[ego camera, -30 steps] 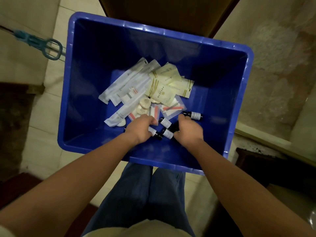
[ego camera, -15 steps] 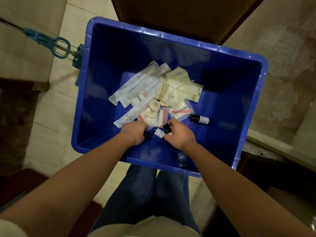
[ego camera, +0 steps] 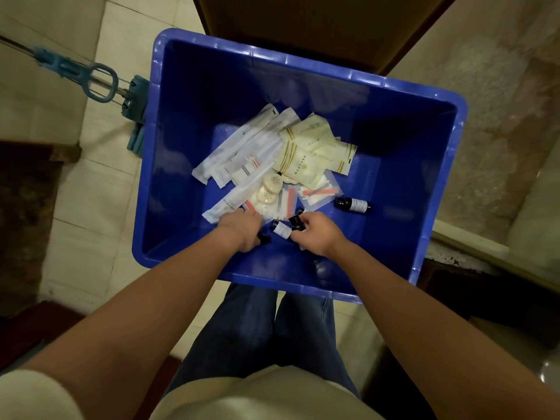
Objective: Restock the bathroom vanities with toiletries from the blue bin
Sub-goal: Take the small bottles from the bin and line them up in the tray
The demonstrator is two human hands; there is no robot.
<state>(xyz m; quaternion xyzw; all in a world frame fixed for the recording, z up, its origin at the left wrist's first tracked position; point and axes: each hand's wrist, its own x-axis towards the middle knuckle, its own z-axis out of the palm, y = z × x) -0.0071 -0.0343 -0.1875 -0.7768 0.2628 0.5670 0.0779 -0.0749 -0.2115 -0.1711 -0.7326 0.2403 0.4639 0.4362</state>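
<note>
While left hand grips one bottle, right hand another — third bottle lies between

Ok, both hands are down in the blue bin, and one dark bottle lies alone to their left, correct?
No. The left hand and right hand are in the bin, but the lone bottle lies to their right; the head view shows it.

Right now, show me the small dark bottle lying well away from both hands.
The lone bottle right of the packets, on its side; the other bottles sit between or in the left hand and right hand.
</note>
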